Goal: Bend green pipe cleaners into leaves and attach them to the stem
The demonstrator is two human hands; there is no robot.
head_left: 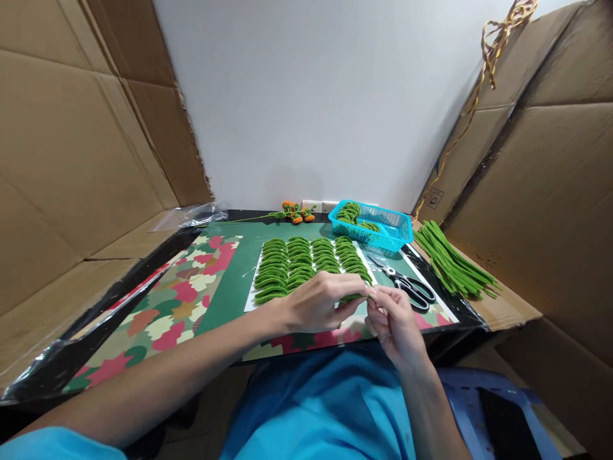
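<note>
My left hand (325, 301) is closed on a green fuzzy piece (353, 297), just in front of a white sheet (251, 300). The fingers of my right hand (391, 317) are pinched together at the right end of that piece, touching my left fingertips. On the sheet lie four-across columns, several in all, of curved green fuzzy pieces (300, 259). Black-handled scissors (407, 284) rest with blades apart to the right of the sheet.
A blue basket (395, 239) with more green pieces stands at the back right. Long green stems (453, 262) lie right of it. Orange flowers (297, 214) sit by the wall, and clear plastic (204, 214) at the back left. Cardboard walls (550, 160) flank the table.
</note>
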